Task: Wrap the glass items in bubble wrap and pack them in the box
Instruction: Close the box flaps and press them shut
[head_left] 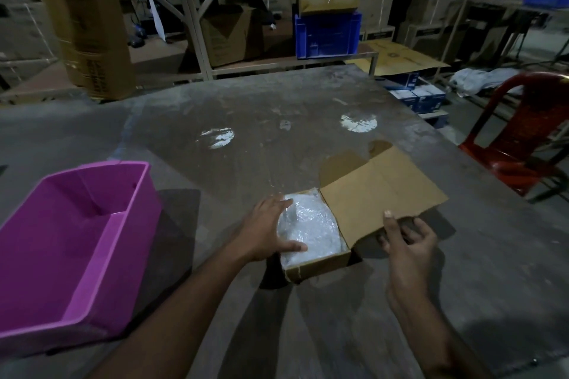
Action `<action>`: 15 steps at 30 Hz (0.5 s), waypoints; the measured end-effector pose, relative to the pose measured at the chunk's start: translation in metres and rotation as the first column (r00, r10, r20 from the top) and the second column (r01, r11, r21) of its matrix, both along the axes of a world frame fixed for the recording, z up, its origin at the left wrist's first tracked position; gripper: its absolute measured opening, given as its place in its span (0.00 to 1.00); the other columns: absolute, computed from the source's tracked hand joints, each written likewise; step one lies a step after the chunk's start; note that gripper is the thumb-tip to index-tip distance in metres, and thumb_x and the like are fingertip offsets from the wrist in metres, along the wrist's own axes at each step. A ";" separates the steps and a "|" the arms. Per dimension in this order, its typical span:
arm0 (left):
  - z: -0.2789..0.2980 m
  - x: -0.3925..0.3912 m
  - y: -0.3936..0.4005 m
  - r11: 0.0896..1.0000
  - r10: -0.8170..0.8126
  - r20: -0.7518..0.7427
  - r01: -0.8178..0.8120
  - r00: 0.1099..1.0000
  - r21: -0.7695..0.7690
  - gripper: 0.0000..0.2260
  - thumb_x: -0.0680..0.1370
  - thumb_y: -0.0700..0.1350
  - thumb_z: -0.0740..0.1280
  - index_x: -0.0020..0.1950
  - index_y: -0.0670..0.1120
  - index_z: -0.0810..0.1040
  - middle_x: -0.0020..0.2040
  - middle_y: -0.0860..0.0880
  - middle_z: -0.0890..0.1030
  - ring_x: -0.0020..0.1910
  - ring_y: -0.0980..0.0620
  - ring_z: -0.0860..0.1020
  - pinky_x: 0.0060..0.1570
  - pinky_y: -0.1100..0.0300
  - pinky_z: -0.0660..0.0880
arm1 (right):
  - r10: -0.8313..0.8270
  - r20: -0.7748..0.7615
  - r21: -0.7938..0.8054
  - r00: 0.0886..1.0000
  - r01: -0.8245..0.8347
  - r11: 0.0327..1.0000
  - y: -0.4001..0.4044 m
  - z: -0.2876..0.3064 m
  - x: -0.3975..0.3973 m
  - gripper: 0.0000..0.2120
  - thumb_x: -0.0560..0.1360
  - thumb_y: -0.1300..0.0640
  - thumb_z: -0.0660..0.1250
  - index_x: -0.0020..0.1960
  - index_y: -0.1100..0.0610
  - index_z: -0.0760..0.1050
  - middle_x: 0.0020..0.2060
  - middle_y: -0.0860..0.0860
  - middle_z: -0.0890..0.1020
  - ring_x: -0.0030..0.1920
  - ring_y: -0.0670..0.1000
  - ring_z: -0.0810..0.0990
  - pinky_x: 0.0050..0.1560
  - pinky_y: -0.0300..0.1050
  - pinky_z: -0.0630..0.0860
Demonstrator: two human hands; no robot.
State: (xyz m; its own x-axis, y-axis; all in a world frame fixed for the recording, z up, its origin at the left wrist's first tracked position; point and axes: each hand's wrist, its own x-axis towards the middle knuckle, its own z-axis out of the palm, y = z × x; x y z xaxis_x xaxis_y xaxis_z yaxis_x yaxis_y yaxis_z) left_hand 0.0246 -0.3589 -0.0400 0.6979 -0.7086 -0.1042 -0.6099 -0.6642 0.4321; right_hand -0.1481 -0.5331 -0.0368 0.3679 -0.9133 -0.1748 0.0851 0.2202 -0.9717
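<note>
A small cardboard box (317, 266) stands on the table near its front edge, filled with a white bubble-wrapped bundle (311, 224); the glass inside the wrap is hidden. My left hand (268, 229) rests flat against the bundle's left side, fingers spread over the box's left edge. The box's large flap (378, 194) lies folded out to the right. My right hand (406, 240) pinches the flap's near edge, thumb on top and fingers underneath.
A pink plastic bin (70, 249) sits on the table at the left. The grey table (277, 132) stretches back to racks of cartons and a blue crate (328, 34). A red plastic chair (523, 135) stands at the right edge.
</note>
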 end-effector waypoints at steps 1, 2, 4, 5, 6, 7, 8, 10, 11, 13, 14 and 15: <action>-0.001 0.000 0.001 1.000 -0.010 -0.002 0.010 1.000 0.018 0.49 0.66 0.68 0.77 0.81 0.55 0.60 0.83 0.53 0.55 0.81 0.50 0.53 0.78 0.48 0.56 | 0.023 0.004 -0.040 1.000 -0.023 0.999 0.000 -0.001 0.000 0.41 0.68 0.46 0.76 0.75 0.53 0.62 0.60 0.48 0.76 0.56 0.45 0.79 0.63 0.50 0.77; -0.003 0.001 0.003 0.999 -0.025 0.004 0.025 1.000 0.031 0.49 0.65 0.68 0.77 0.81 0.55 0.60 0.83 0.53 0.55 0.81 0.49 0.53 0.78 0.47 0.56 | 0.056 -0.006 -0.091 0.998 -0.056 0.994 -0.001 -0.002 0.001 0.43 0.65 0.44 0.76 0.75 0.53 0.62 0.62 0.50 0.77 0.60 0.48 0.79 0.63 0.49 0.77; -0.008 0.002 0.005 0.998 -0.051 0.030 0.050 0.998 0.036 0.48 0.65 0.67 0.78 0.80 0.54 0.63 0.83 0.52 0.55 0.80 0.50 0.53 0.79 0.46 0.57 | 0.145 -0.101 -0.206 0.984 -0.163 0.965 0.000 -0.004 0.003 0.44 0.61 0.38 0.77 0.72 0.50 0.65 0.64 0.50 0.78 0.63 0.52 0.78 0.61 0.51 0.77; -0.011 0.003 0.005 0.998 -0.056 0.040 0.055 0.998 0.032 0.47 0.66 0.67 0.78 0.80 0.54 0.63 0.82 0.52 0.56 0.80 0.50 0.53 0.78 0.46 0.58 | 0.186 -0.166 -0.270 0.968 -0.226 0.936 0.002 -0.005 0.003 0.44 0.58 0.33 0.77 0.68 0.49 0.67 0.62 0.50 0.79 0.61 0.53 0.79 0.60 0.54 0.78; -0.014 0.003 0.005 0.998 -0.055 0.048 0.054 0.997 0.034 0.47 0.66 0.67 0.77 0.80 0.54 0.64 0.82 0.53 0.56 0.80 0.50 0.54 0.78 0.45 0.58 | 0.217 -0.227 -0.328 0.949 -0.284 0.901 0.003 -0.006 0.004 0.42 0.56 0.29 0.77 0.63 0.47 0.68 0.58 0.50 0.80 0.58 0.53 0.80 0.57 0.56 0.80; -0.017 0.003 0.004 0.998 -0.051 0.060 0.048 0.997 0.043 0.47 0.66 0.67 0.77 0.80 0.53 0.63 0.82 0.52 0.56 0.80 0.50 0.54 0.78 0.44 0.58 | 0.232 -0.283 -0.379 0.931 -0.331 0.864 0.004 -0.006 0.005 0.40 0.56 0.28 0.77 0.59 0.45 0.68 0.55 0.49 0.79 0.55 0.52 0.80 0.54 0.57 0.81; -0.020 0.003 0.003 0.998 -0.046 0.073 0.042 0.996 0.054 0.47 0.67 0.68 0.76 0.80 0.53 0.62 0.82 0.52 0.56 0.80 0.50 0.54 0.78 0.43 0.58 | 0.241 -0.330 -0.422 0.913 -0.371 0.827 0.006 -0.005 0.008 0.38 0.55 0.29 0.78 0.56 0.44 0.67 0.53 0.48 0.78 0.53 0.51 0.79 0.53 0.57 0.81; -0.023 0.003 0.003 0.998 -0.049 0.072 0.045 0.996 0.052 0.48 0.67 0.68 0.75 0.81 0.52 0.60 0.82 0.51 0.56 0.80 0.49 0.55 0.78 0.43 0.57 | 0.247 -0.417 -0.509 0.875 -0.450 0.734 0.008 -0.003 0.014 0.38 0.57 0.34 0.81 0.58 0.47 0.67 0.54 0.47 0.74 0.53 0.48 0.76 0.55 0.53 0.79; -0.024 0.004 0.003 0.997 -0.058 0.063 0.055 0.996 0.048 0.47 0.68 0.68 0.75 0.81 0.53 0.60 0.82 0.51 0.55 0.80 0.49 0.54 0.79 0.44 0.56 | 0.238 -0.451 -0.562 0.860 -0.481 0.673 0.011 -0.001 0.017 0.40 0.57 0.36 0.82 0.61 0.48 0.67 0.55 0.46 0.72 0.55 0.48 0.74 0.57 0.51 0.78; -0.024 0.006 0.004 0.995 -0.078 0.086 0.072 0.993 0.065 0.46 0.69 0.67 0.74 0.81 0.53 0.60 0.82 0.50 0.55 0.81 0.49 0.53 0.78 0.46 0.55 | 0.216 -0.493 -0.665 0.843 -0.525 0.531 0.017 0.000 0.022 0.44 0.57 0.38 0.82 0.66 0.47 0.66 0.57 0.44 0.69 0.58 0.48 0.73 0.58 0.49 0.76; -0.024 0.006 0.004 0.995 -0.083 0.112 0.076 0.990 0.070 0.45 0.69 0.67 0.74 0.80 0.53 0.61 0.82 0.50 0.56 0.81 0.49 0.54 0.78 0.47 0.56 | 0.200 -0.522 -0.698 0.829 -0.550 0.458 0.020 -0.002 0.025 0.44 0.57 0.38 0.81 0.66 0.46 0.66 0.57 0.43 0.69 0.59 0.47 0.72 0.57 0.49 0.76; -0.024 0.006 0.005 0.995 -0.084 0.126 0.076 0.989 0.064 0.45 0.69 0.66 0.75 0.80 0.52 0.62 0.82 0.49 0.57 0.81 0.49 0.54 0.78 0.48 0.56 | 0.178 -0.552 -0.718 0.815 -0.573 0.394 0.023 -0.003 0.026 0.43 0.57 0.38 0.81 0.66 0.45 0.66 0.57 0.43 0.69 0.59 0.46 0.71 0.57 0.48 0.76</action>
